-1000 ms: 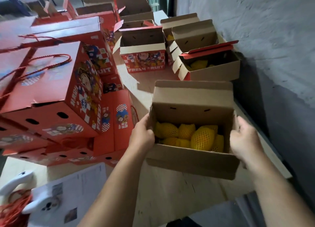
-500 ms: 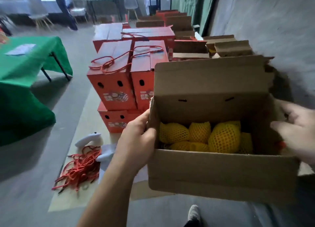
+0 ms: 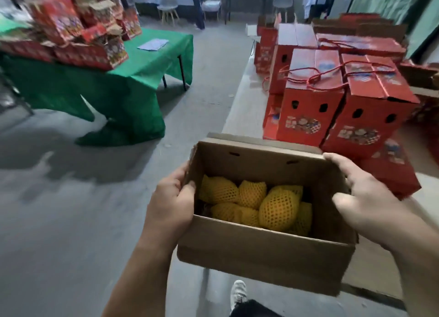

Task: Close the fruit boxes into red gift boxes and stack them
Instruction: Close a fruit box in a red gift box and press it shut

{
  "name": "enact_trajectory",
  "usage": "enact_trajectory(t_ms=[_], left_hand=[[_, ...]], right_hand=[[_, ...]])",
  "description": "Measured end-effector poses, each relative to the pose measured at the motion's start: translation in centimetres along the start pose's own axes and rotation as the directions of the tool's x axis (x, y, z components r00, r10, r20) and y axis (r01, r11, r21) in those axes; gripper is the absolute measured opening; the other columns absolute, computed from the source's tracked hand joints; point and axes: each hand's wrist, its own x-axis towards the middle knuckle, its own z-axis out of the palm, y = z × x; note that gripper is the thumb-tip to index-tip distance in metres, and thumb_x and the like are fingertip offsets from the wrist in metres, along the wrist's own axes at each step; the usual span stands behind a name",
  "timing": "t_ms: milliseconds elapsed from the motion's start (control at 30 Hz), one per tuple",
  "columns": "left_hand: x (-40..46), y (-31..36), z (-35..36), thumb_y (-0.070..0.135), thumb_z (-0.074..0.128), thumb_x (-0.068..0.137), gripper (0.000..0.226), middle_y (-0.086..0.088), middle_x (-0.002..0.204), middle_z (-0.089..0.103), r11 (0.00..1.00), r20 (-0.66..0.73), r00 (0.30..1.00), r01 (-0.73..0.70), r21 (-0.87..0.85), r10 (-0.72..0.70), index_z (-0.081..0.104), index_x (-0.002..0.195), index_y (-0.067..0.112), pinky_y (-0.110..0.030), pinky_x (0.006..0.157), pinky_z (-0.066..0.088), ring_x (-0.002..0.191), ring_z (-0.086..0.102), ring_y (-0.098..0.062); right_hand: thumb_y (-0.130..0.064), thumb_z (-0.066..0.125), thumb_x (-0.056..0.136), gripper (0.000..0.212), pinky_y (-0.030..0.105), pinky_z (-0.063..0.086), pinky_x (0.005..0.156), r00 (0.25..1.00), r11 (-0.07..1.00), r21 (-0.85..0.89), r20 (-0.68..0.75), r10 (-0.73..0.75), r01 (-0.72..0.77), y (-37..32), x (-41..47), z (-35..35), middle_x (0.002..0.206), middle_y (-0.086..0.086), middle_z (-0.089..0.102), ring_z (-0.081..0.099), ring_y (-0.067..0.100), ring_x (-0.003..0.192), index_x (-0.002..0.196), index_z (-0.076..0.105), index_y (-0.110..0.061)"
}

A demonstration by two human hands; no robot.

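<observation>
I carry an open brown fruit box [image 3: 263, 257] in front of me, above the grey floor. Inside lie several fruits in yellow foam netting [image 3: 278, 209]. My left hand [image 3: 171, 202] grips the box's left wall, thumb hooked over the rim. My right hand [image 3: 363, 195] grips the right wall, fingers over the far corner and thumb inside. To the right, closed red gift boxes [image 3: 311, 102] with red cord handles stand stacked on a low pale board [image 3: 247, 98].
A table under a green cloth [image 3: 133, 62] stands at the left with more red boxes [image 3: 85, 26] piled on it. Grey floor lies between the table and the stack. Chairs and tables stand at the back. My white shoe [image 3: 238, 293] shows below the box.
I have lifted the fruit box off the board by the wall and turned left with it. The view now faces the room, the green table and the stacked red boxes.
</observation>
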Motion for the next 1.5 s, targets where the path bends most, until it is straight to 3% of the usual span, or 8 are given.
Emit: enact_trajectory(t_ms=[400,533,633,800,967,1167,1333,1500], left_hand=[[15.5,-3.8,-7.8,0.017,0.055,0.105,0.048,0.027,0.126,0.069,0.996,-0.106,0.990,0.089,-0.025,-0.091,0.056,0.144,0.044,-0.040,0.111,0.050,0.122,0.062,-0.004],[21.7,-4.3,-9.3,0.009,0.055,0.104,0.048,0.026,0.118,0.073,0.994,-0.043,0.998,0.034,-0.108,-0.039,0.065,0.134,0.045,-0.037,0.109,0.051,0.117,0.067,-0.003],[26.7,-5.2,-10.5,0.005,0.055,0.103,0.053,0.032,0.112,0.073,0.991,0.041,0.999,-0.007,-0.134,0.013,0.070,0.116,0.055,-0.022,0.102,0.053,0.110,0.067,0.008],[35.5,-6.4,-13.9,0.013,0.053,0.098,0.057,0.025,0.119,0.073,0.988,0.214,0.971,-0.078,-0.133,0.106,0.067,0.111,0.067,-0.018,0.100,0.053,0.117,0.067,0.001],[43.7,-6.6,-16.5,0.027,0.053,0.093,0.049,0.027,0.121,0.072,0.984,0.293,0.944,-0.117,-0.136,0.153,0.064,0.122,0.065,-0.039,0.108,0.050,0.120,0.066,-0.003],[51.7,-5.7,-12.4,0.014,0.054,0.100,0.047,0.024,0.124,0.072,0.985,0.442,0.887,-0.075,-0.155,0.137,0.064,0.137,0.042,-0.039,0.111,0.049,0.123,0.065,-0.005],[57.6,-3.6,-5.3,-0.001,0.051,0.104,0.053,0.020,0.119,0.075,0.982,0.535,0.830,-0.075,-0.172,0.157,0.070,0.124,0.044,-0.036,0.108,0.053,0.117,0.069,-0.005],[63.3,-1.1,1.5,0.000,0.051,0.104,0.051,0.017,0.119,0.075,0.986,0.567,0.811,-0.078,-0.146,0.148,0.069,0.129,0.040,-0.035,0.108,0.053,0.115,0.069,-0.006]], right_hand=[[0.001,0.052,0.091,0.074,0.052,0.062,0.086,0.996,0.999,0.009,0.084,-0.036,0.035,-12.0,14.0,8.3,0.127,0.004,0.065,0.068,0.027,0.104,0.133,0.045,-0.059],[0.000,0.050,0.093,0.077,0.047,0.065,0.069,0.999,0.996,0.090,0.051,0.011,-0.016,-14.9,16.4,9.8,0.131,0.006,0.064,0.077,0.023,0.083,0.138,0.042,-0.062],[0.001,0.051,0.093,0.082,0.052,0.062,0.087,0.998,0.993,0.107,0.013,0.058,-0.059,-17.0,18.1,12.0,0.142,0.007,0.059,0.070,0.031,0.108,0.140,0.039,-0.065],[0.005,0.049,0.090,0.080,0.039,0.061,0.062,0.975,0.966,0.201,-0.114,0.189,-0.163,-21.2,21.1,16.4,0.131,0.006,0.064,0.074,0.022,0.075,0.137,0.044,-0.060],[0.011,0.049,0.088,0.081,0.054,0.048,0.109,0.942,0.930,0.269,-0.155,0.298,-0.250,-25.4,23.9,19.7,0.142,0.011,0.059,0.055,0.029,0.132,0.135,0.047,-0.055],[0.009,0.047,0.087,0.077,0.052,0.062,0.077,0.885,0.898,0.305,-0.247,0.395,-0.316,-25.6,27.6,20.5,0.109,0.002,0.070,0.072,0.026,0.088,0.132,0.050,-0.053],[0.011,0.048,0.089,0.079,0.012,0.041,0.045,0.796,0.857,0.353,-0.351,0.493,-0.375,-22.7,32.9,19.5,0.090,-0.006,0.061,0.058,0.013,0.072,0.144,0.047,-0.046],[0.002,0.050,0.095,0.081,0.033,0.038,0.077,0.769,0.830,0.321,-0.327,0.549,-0.457,-20.5,38.9,17.1,0.125,0.003,0.056,0.045,0.019,0.098,0.153,0.031,-0.051]])
